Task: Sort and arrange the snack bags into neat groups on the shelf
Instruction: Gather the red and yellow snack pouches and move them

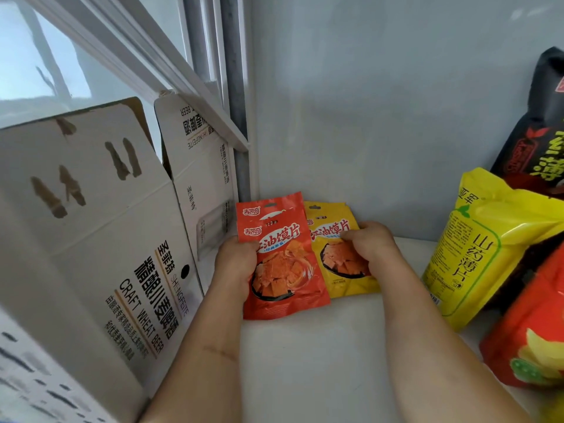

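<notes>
Left hand gripping red snack bags; right hand, at three o'clock, pinching yellow snack bags on white shelf.

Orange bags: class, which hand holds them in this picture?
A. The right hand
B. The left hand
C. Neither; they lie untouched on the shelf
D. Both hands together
B: the left hand grips the orange bags by their left edge, while the right hand holds the yellow bags beside them.

Open beer carton at left, flaps up; window frame behind it.
</notes>
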